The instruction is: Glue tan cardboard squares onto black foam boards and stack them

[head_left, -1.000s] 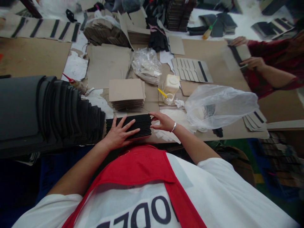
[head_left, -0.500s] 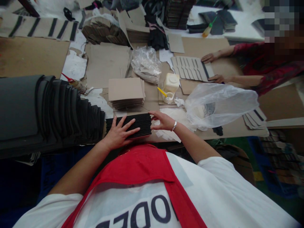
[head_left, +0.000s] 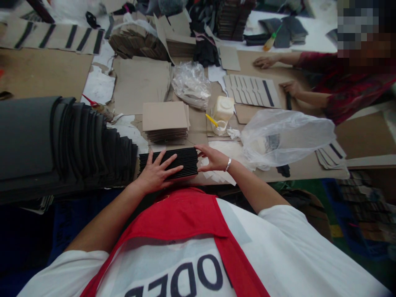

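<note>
A black ribbed stack of thin strips or folded sheets [head_left: 185,162], with a reddish layer along its near lower side, lies at the table's front edge. My left hand [head_left: 157,173] is spread flat over its top, fingers apart. At the stack's right end is my right hand [head_left: 212,159], thumb and fingers apart and curved, fingertips touching the end. A bracelet circles that wrist. Just beyond the stack stands a pile of tan cards [head_left: 165,117]. Left of it, a long row of overlapping dark grey sheets [head_left: 27,136] reaches close to my left hand.
A white glue container [head_left: 224,108] and a yellow stick [head_left: 211,120] stand beyond my right hand. Clear plastic bags [head_left: 287,130] lie to the right. Across the table, a co-worker's hands [head_left: 266,62] are beside a slotted card panel [head_left: 249,89]. A red-tipped bottle [head_left: 100,108] lies left.
My hands and the black stack stay nearly still. The co-worker's hands have moved off the slotted panel; one now holds a dark strip to its right.
</note>
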A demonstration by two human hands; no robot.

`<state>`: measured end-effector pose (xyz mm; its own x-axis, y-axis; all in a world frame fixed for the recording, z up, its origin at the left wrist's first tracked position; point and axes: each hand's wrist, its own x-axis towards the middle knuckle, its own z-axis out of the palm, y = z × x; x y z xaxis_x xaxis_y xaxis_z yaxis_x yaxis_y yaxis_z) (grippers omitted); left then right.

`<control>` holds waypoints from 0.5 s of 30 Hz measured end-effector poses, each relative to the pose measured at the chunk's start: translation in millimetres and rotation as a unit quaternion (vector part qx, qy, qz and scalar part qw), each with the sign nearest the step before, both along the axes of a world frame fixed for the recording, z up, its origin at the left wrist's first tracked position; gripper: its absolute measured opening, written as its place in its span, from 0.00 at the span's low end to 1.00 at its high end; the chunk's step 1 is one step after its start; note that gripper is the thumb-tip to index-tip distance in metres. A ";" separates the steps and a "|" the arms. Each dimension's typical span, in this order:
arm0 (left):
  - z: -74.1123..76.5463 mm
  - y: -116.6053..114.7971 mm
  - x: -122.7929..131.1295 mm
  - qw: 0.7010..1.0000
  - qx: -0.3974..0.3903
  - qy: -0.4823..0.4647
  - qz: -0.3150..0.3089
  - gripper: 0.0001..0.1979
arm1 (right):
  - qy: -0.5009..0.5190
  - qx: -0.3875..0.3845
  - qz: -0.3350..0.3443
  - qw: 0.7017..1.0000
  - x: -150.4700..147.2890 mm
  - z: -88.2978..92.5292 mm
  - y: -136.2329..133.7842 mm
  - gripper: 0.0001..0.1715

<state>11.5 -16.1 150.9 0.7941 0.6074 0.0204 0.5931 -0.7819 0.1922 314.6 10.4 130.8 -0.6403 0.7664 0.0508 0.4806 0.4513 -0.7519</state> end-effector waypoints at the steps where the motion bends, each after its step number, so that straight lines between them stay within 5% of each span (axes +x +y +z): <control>1: 0.0 0.0 0.0 1.000 0.001 -0.001 0.000 0.32 | -0.005 0.005 0.000 1.000 -0.3 0.3 0.0 0.54; 8: 0.8 -0.8 -0.3 1.000 0.008 0.000 -0.001 0.31 | -0.010 0.005 -0.008 1.000 -0.1 1.1 -1.0 0.54; 15: 4.4 -2.1 1.4 1.000 0.005 0.012 0.018 0.33 | -0.047 0.069 -0.001 0.996 -7.4 -5.6 -17.8 0.72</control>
<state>12.9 -18.2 155.4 0.7725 0.6350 0.0087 0.6247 -0.7622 0.1695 307.2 -7.4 125.2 -0.6456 0.7576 0.0960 0.5473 0.5467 -0.6337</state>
